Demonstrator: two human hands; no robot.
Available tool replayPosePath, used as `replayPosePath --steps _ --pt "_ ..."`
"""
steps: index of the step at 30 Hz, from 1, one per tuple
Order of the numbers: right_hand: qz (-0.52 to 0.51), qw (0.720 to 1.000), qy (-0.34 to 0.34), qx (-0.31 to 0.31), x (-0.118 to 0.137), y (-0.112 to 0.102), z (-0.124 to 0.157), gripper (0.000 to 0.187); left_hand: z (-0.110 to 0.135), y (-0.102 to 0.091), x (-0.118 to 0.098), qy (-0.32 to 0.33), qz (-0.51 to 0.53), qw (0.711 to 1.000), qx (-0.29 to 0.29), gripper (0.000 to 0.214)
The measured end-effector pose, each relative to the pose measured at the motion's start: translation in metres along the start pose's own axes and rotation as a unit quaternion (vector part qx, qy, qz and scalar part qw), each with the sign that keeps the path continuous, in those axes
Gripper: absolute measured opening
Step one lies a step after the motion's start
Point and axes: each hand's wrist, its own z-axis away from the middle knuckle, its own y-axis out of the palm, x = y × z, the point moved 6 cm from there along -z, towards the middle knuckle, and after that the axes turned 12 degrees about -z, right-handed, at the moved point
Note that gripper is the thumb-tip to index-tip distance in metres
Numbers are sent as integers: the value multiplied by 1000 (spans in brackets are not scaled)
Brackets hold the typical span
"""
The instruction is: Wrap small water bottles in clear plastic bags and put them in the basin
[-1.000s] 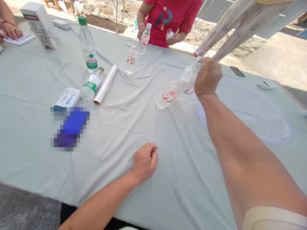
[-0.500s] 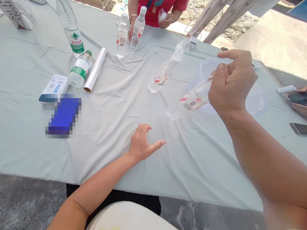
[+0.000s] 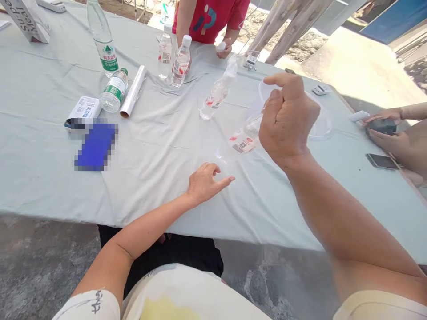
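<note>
My right hand point(image 3: 287, 115) is closed in a fist round the top of a clear water bottle point(image 3: 243, 141) with a red-and-white label. That bottle tilts, its base toward my left hand; its neck is hidden in the fist, and clear film seems to cover it. My left hand point(image 3: 205, 182) hovers over the cloth near the base, thumb apart from curved fingers, holding nothing. Beyond stands another water bottle point(image 3: 215, 100), leaning in appearance, with clear film gathered at its top. Behind my right hand lies a clear plastic lid or basin point(image 3: 322, 126), partly covered.
On the cloth-covered table point(image 3: 160, 146) at left are a film roll point(image 3: 133, 91), a green-labelled bottle point(image 3: 115, 91), a tall bottle point(image 3: 106, 51), a white box point(image 3: 84, 109) and a blurred blue item point(image 3: 96, 146). Another person's hand point(image 3: 225, 49) is across; a phone point(image 3: 382, 161) lies right.
The view has shifted, so most things appear further left or higher. The person across has moved one bottle nearer. Both my hands keep much the same pose.
</note>
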Motion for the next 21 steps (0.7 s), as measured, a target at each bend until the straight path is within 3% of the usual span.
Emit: replayPosePath --steps 2,4,8,11,14,17,21 --pt "-6 1000 11 5 1 -4 1 33 -2 -4 1 16 21 999 30 19" --pt "9 999 30 15 -5 -9 1 32 -7 -17 4 22 22 998 48 19" --pt "-12 992 113 52 -23 -15 7 30 -20 -49 5 37 -71 996 25 15" --pt "-111 974 196 40 -33 -15 15 29 -23 -43 -1 95 -73 991 65 12" --pt "-185 951 247 -2 -44 -11 19 30 -20 -25 -1 88 36 989 117 15" --pt "-223 914 336 -55 -74 0 26 30 -21 -26 13 7 53 996 70 21" --pt "-238 889 380 -91 -114 15 35 29 -28 -62 22 -50 -100 990 -90 20"
